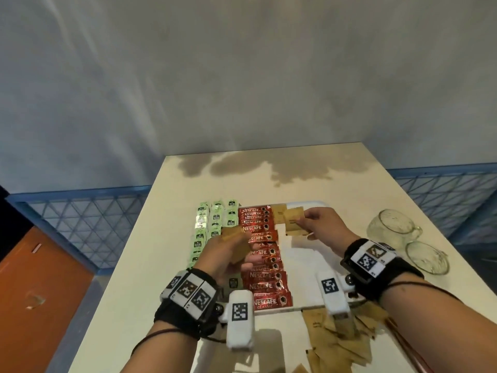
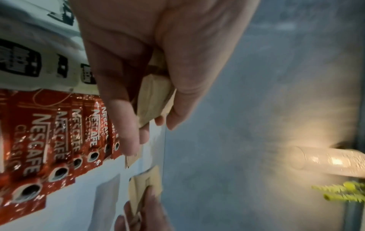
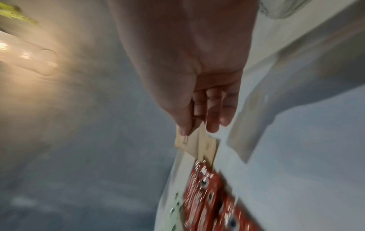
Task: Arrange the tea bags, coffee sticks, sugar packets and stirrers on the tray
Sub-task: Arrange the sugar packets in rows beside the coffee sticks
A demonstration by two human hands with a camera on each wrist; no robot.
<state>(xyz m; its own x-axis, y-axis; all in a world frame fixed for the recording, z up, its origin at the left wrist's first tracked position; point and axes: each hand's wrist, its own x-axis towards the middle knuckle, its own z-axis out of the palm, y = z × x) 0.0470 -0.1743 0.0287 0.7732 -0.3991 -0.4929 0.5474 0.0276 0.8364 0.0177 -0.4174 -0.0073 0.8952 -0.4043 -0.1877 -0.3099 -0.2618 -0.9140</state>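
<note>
Our right hand (image 1: 321,224) pinches a brown sugar packet (image 1: 294,214) over the white tray's (image 1: 304,255) far end, beside red Nescafé coffee sticks (image 1: 262,261); our left hand (image 1: 226,254) grips a stack of sugar packets (image 2: 153,96) above them.

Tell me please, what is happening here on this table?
A person is laying out hot-drink supplies on a white tray. Green tea bags fill its left side, and red coffee sticks run in a column beside them. The right hand pinches brown sugar packets near the tray's far edge, next to the coffee. The left hand grips more sugar packets above the coffee column. A loose pile of brown packets waits on the table, and two glass cups stand to the right.
</note>
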